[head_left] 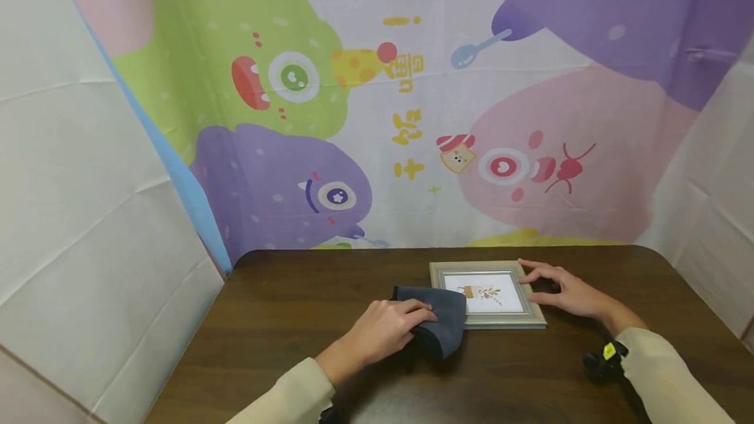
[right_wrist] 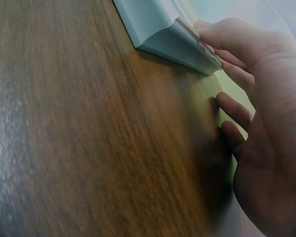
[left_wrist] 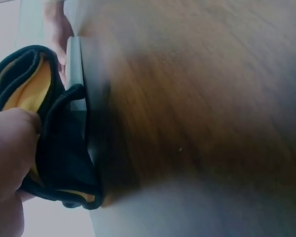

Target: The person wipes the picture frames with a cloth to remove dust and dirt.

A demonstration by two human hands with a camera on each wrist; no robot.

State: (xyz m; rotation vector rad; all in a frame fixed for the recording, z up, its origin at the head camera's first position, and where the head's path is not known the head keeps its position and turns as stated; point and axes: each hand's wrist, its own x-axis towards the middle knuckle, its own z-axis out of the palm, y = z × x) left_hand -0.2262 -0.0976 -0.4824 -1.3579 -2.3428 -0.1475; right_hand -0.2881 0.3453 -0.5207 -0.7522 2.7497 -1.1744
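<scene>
On the table lies a picture frame (head_left: 437,273), pale with a silvery inner border, around a print of a potted plant. My left hand (head_left: 385,329) grips a folded dark blue-grey cloth (head_left: 444,316) over the frame's left part, covering its lower left corner. In the left wrist view the cloth (left_wrist: 64,158) shows black edging and a yellow-orange inner side. My right hand (head_left: 574,290) rests its spread fingertips on the frame's right edge. In the right wrist view the thumb and nearer fingers of the right hand (right_wrist: 271,74) touch the frame (right_wrist: 175,47), while the outer fingers stand apart from it.
The dark brown wooden table (head_left: 283,319) has rounded far corners. Behind it hangs a cloth backdrop (head_left: 412,214) with cartoon monsters, and a white sheet (head_left: 88,182) hangs at the left. A black device (head_left: 603,362) is worn on the right wrist.
</scene>
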